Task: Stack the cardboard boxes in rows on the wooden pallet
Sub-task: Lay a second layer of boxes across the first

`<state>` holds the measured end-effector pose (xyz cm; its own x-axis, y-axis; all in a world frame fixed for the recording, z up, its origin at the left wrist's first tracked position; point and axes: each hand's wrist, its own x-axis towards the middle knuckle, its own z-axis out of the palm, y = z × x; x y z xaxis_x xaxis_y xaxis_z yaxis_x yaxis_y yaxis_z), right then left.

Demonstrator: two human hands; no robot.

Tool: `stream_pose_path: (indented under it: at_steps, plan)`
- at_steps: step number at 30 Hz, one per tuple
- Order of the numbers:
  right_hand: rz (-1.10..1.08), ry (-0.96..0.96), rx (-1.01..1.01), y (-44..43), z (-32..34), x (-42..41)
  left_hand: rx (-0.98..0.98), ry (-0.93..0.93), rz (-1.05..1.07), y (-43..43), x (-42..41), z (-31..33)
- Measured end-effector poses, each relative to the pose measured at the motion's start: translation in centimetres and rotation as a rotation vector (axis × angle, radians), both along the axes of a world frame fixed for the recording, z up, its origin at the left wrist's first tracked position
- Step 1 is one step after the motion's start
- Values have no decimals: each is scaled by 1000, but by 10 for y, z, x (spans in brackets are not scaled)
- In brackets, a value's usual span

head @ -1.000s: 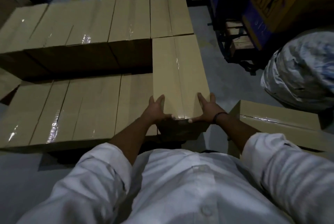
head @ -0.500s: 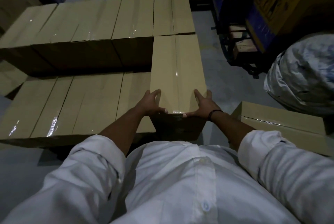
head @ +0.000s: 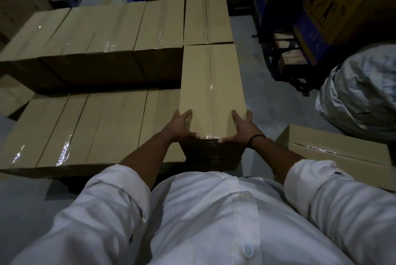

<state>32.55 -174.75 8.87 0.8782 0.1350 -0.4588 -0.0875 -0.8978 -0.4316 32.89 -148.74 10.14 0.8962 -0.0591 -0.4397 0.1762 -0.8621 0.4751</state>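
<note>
Cardboard rows: plain brown cartons, matte and flat-sided. The far tier stands higher and the near tier lower, both unchanged over the last second. The pallet beneath is hidden in shadow.
Wrapped bundle: crinkled pale plastic film in a rounded mass, well apart at the right.
Box in hand: long rectangular carton resting on the near tier's right end, its far end butting the rear carton. It has barely shifted, so placement is judged almost complete, with only squaring left.
Spare box: a matching carton lying beside the right forearm, probably the next one to stack.
Left hand: fingers spread straight along the box's left side, thumb across the near top edge, pressing.
Right hand: mirrors the left, pressing the right side.
Tape: glossy clear strip along the centre seam.
Wristband: thin dark cord.
</note>
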Motion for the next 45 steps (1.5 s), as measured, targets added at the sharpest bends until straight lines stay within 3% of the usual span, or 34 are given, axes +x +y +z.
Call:
stream_pose_path:
  at_steps: [7,16,30,35,45]
  plan:
    - [13,35,-4,-1,7,-3,30,53,7,-4,-4,5]
    - [33,-100,-47,-12,58,-18,147,-38,53,-22,-25,51]
    - [-30,-155,24,-50,104,-53,12,-148,-27,-101,-61,108]
    - [-102,-156,34,-68,103,-72,-12,-121,-159,-124,-66,106]
    - [-482,-111,33,-101,99,-135,-87,-76,-542,-165,-61,98]
